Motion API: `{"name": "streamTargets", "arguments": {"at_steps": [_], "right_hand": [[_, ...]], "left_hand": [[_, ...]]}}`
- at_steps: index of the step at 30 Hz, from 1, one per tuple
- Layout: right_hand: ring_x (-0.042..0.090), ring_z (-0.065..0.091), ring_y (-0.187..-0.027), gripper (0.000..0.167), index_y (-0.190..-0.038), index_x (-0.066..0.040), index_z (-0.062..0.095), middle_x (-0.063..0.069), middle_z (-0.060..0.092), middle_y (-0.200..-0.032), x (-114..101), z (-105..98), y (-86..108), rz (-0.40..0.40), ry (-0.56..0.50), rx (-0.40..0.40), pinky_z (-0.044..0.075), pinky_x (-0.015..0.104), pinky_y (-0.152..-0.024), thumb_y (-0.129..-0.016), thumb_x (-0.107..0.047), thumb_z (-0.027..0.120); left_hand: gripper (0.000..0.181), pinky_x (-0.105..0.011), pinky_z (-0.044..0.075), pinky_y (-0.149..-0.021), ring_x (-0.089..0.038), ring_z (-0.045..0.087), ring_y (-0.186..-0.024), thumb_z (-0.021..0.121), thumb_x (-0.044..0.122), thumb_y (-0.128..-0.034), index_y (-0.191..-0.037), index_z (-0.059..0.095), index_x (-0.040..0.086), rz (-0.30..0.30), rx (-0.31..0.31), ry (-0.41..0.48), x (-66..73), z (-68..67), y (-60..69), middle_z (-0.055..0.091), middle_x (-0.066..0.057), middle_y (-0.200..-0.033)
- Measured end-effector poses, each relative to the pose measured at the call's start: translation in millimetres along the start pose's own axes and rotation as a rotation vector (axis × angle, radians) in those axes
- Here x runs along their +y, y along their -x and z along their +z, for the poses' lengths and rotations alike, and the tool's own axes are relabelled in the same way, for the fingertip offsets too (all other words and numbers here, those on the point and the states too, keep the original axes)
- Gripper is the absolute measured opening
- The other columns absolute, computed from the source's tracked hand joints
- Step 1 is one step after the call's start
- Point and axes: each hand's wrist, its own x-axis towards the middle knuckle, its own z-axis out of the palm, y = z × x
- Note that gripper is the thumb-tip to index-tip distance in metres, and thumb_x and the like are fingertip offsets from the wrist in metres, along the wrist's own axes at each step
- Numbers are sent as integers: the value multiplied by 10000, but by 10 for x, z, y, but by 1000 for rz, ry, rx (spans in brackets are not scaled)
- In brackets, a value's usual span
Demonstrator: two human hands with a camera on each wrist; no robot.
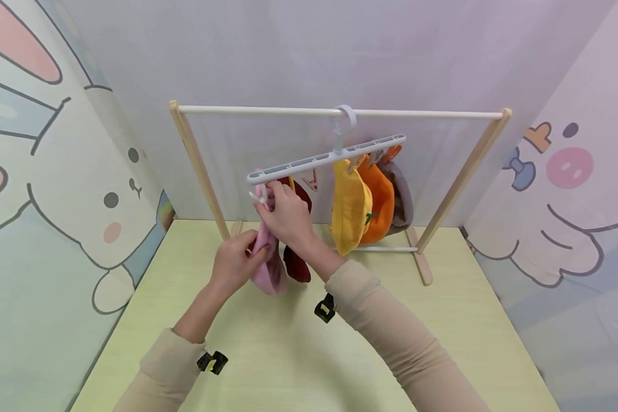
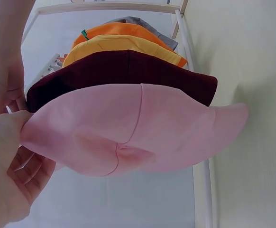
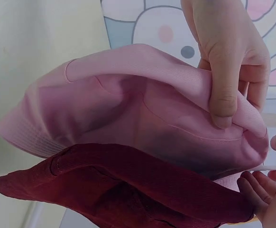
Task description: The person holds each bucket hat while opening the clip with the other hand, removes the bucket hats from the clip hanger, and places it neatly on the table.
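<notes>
In the head view, a pink bucket hat hangs below the left end of a pale grey clip hanger. My left hand pinches its edge, the thumb over the fabric in the right wrist view. At the hat's top, my right hand pinches a white clip; its fingertips are partly hidden. Beside the pink hat hangs a dark red hat, close to the right fingers. Whether the clip bites the pink fabric cannot be seen.
A yellow hat, an orange hat and a grey hat hang on the hanger's right half. A spare pink clip dangles mid-hanger. The hanger hooks over the white rod of a wooden-legged rack on a pale yellow table.
</notes>
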Motion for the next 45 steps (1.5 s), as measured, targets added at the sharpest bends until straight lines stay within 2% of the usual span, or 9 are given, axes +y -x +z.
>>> {"name": "streamTargets", "arguments": {"at_steps": [10,20,29,37,45], "right_hand": [[99,517,-670,362,-1125,-133,570,-11,560,-752,-24,20,18,-4,11,26,435,249,-538,-851,-364,621],[102,473,-560,334,-1076,-123,572,-12,544,-686,-61,34,21,10,50,50,389,223,-480,-850,-364,622],[97,485,-525,246,-902,-110,558,-20,562,-673,-69,39,21,2,99,71,410,239,-475,-841,-341,618],[91,448,-508,187,-886,-145,556,-38,514,-628,-51,43,14,17,64,102,366,223,-450,-853,-327,585],[88,450,-512,188,-826,-157,545,-47,521,-624,-46,38,27,43,85,127,365,232,-461,-868,-339,567]], "left_hand": [[170,-213,399,-471,-97,494,-531,733,137,-755,-716,575,89,41,2,15,60,6,22,550,5,-607],[145,-230,438,-486,-100,531,-555,725,139,-766,-744,591,88,19,-33,10,52,-17,33,580,-8,-633],[135,-251,442,-489,-113,564,-559,717,115,-757,-727,587,93,19,-5,-18,42,-23,46,601,-14,-633],[144,-263,459,-492,-129,581,-558,706,86,-755,-704,571,86,4,21,-15,28,-7,43,606,-28,-629],[190,-243,388,-478,-105,515,-522,705,87,-731,-662,529,107,25,46,-49,26,9,44,538,3,-576]]}}
